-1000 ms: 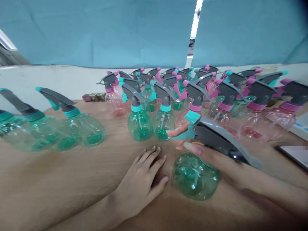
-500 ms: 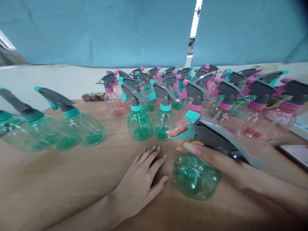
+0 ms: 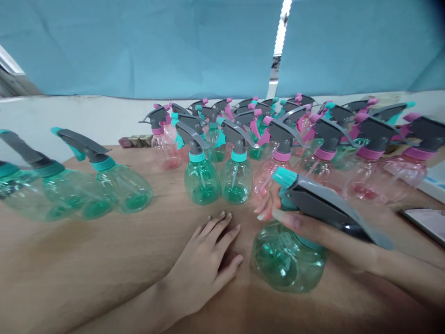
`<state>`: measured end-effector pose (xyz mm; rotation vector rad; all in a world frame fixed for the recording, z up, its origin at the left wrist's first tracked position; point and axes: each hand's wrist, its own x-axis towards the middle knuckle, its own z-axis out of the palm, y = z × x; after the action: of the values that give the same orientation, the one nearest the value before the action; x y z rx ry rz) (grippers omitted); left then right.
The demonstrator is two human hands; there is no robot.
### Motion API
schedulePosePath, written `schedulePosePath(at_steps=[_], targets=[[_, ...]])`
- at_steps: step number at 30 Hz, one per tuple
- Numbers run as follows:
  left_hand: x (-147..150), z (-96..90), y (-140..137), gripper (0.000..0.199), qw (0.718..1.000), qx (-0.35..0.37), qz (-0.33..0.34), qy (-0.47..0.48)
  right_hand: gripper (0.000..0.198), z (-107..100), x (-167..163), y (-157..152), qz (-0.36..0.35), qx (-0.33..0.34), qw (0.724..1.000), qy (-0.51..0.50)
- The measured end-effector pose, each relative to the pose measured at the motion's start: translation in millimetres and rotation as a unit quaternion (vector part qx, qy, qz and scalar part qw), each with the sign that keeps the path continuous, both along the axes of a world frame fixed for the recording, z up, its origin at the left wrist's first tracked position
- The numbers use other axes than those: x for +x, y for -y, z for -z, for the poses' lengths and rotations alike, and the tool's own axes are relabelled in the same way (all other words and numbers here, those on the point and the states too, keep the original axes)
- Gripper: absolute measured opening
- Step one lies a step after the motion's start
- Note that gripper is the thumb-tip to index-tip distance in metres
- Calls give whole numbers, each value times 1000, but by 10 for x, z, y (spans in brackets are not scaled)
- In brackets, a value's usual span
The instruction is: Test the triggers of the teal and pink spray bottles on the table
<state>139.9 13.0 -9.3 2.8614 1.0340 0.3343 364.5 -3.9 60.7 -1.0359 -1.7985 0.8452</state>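
Observation:
My right hand (image 3: 313,229) is wrapped round the neck of a green spray bottle (image 3: 288,262) with a grey and teal trigger head. Its fingers curl over the teal trigger, which is drawn in toward the neck. The bottle is tilted, its nozzle pointing away to the left. My left hand (image 3: 205,260) lies flat on the wooden table (image 3: 104,264), fingers spread, holding nothing, to the left of that bottle. Just beyond it stand two upright green spray bottles, one (image 3: 201,181) left and the other (image 3: 236,181) right.
More green spray bottles (image 3: 125,188) stand at the left. Rows of pink (image 3: 165,150) and green spray bottles fill the back and right. A phone (image 3: 424,225) lies at the right edge. Small blocks (image 3: 135,140) sit by the white wall (image 3: 86,116), under a blue cloth (image 3: 174,46).
The fingers of my right hand have closed in on the trigger, pulling it toward the neck. The held bottle has shifted slightly right and down. My left hand has stayed put.

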Motion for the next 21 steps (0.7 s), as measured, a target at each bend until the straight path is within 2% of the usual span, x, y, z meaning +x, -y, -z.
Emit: schedulePosePath(at_steps=[3,6,18,21], targets=[[1,-3,-1,44,1000,-3,2,-2,16,3,11,-1,-20,-33,999,-6],[-1,-5,2,45,1000,-4,1,-6,19,13,16,8,-32,-26,999,-15],[2,9,7,45,1000,-4,-4,-13,15,100,-19,52,9,-28,998,-50],[-8,33,3,46,1000,3,2,-8,22,97,-15,69,16,-28,998,-55]])
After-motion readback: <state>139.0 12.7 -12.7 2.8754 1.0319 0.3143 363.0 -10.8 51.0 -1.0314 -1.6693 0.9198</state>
